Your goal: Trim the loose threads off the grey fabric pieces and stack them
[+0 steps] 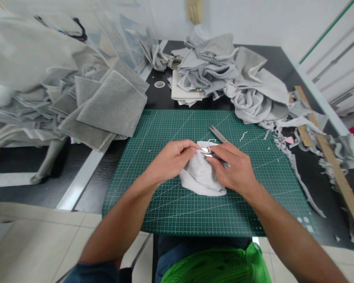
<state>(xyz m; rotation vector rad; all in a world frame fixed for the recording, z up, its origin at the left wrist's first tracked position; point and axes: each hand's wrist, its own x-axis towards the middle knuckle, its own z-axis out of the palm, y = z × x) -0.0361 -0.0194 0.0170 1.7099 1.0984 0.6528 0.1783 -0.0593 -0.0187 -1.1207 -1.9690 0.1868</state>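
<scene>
1. Your left hand (177, 159) has its fingertips drawn together, pinching the upper edge of the white cloth (202, 177).
2. Your right hand (237, 165) is closed around the small metal snips (207, 151), thumb on the near side and fingers over the top. Their bright tips point left, at the cloth's upper edge, just beside your left fingertips.
3. The cloth lies between your two hands, over the middle of the green cutting mat (171, 214), near the front edge of the desk (106, 173). Its upper edge is at your fingertips; the rest spreads below them towards you, with the rounded lower hem nearest the front edge.
4. Just beyond your right fingers, the scissors (218, 135) lie on the mat, points aimed towards the desk's back edge; your hand hides their near end. A loose thread (243, 136) lies to their right.
5. Along the back edge you have a heap of grey fabric (209, 67), with a white ring (159, 84) to its left.
6. At the desk's left side, grey cloth pieces (112, 106) are piled up, overlapping the mat's back left corner.
7. Down the right edge run a wooden ruler (340, 182) and fabric scraps (296, 169).
</scene>
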